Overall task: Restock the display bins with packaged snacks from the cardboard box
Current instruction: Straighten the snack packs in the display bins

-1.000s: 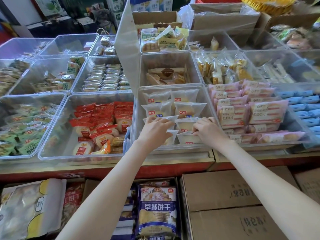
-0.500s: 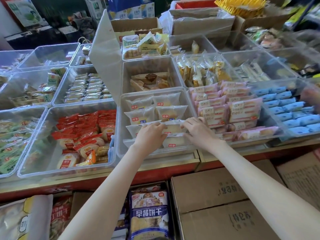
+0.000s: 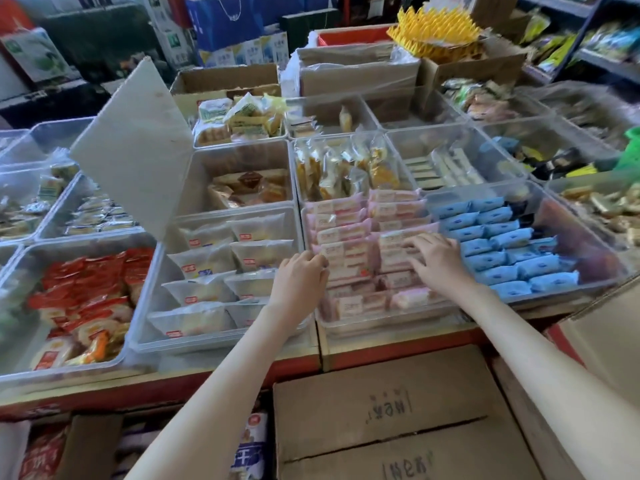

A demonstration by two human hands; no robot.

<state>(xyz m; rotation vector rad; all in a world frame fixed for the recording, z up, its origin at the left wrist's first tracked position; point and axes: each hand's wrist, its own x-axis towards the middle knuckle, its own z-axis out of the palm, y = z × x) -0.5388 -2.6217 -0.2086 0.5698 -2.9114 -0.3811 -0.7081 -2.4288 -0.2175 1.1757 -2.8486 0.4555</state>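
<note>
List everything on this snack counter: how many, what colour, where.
pink packets: many, pink, front bin, centre right
blue packets: many, blue, bin right of pink
white packets: several, whitish, bin left of pink
red packets: many, red, front left bin
clear bins: many, transparent, across the counter
white board: one, white, tilted between bins
cardboard boxes: several, brown, below counter and behind bins
left hand: one, at pink packets' left edge
right hand: one, fingers spread on pink packets
</note>
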